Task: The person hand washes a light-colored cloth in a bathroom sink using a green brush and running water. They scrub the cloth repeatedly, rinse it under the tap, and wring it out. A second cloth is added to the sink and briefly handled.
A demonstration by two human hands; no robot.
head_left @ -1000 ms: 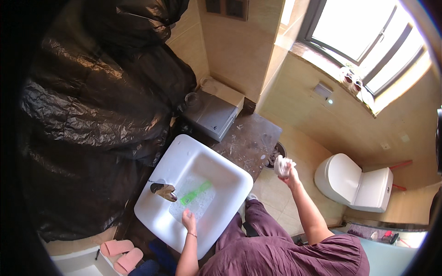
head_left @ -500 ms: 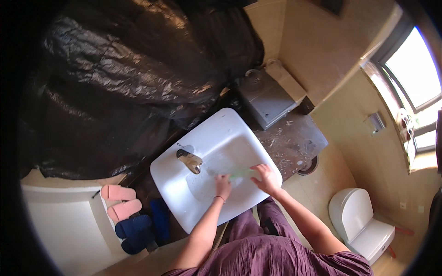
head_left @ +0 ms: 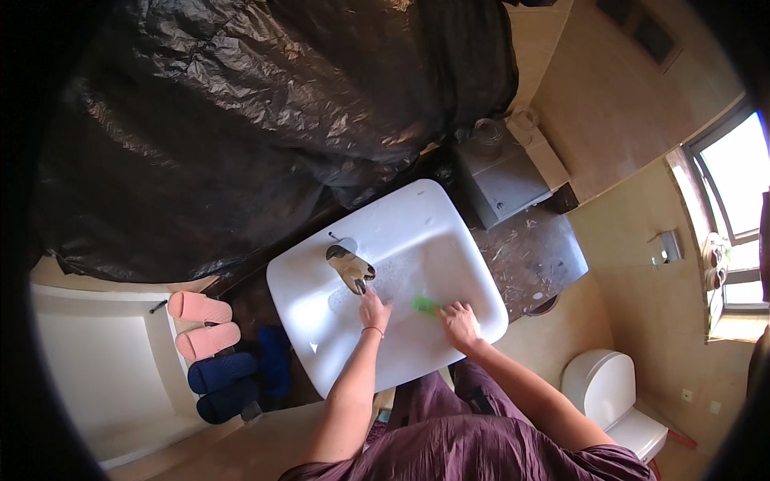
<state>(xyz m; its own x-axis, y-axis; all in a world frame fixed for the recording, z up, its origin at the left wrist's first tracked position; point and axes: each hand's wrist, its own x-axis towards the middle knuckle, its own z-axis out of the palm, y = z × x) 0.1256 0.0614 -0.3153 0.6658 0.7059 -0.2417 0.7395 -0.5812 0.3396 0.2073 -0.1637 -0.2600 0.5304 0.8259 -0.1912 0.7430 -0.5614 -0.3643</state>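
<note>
A white washbasin (head_left: 385, 210) lies in front of me, with a metal tap (head_left: 350, 271) on its far left part. My left hand (head_left: 374, 311) reaches up just under the tap's spout, its fingers stretched out and holding nothing that I can see. Over the right side of the bowl, my right hand (head_left: 459, 325) is closed on a small bright-green brush-like thing (head_left: 423, 305). Its green end points left, into the bowl, and my fingers hide the rest. Wet specks or suds show on the bowl's bottom.
A grey box (head_left: 505, 192) with a glass jar (head_left: 487, 136) on top stands behind the basin's right side. Black plastic sheeting (head_left: 224, 144) hangs behind. Pink slippers (head_left: 207, 341) and dark blue slippers (head_left: 224, 373) are at the left. A white toilet (head_left: 601, 385) stands lower right.
My left hand has moved up and left to the tap, away from the green thing. My right hand has turned downward with it. The view has shifted slightly.
</note>
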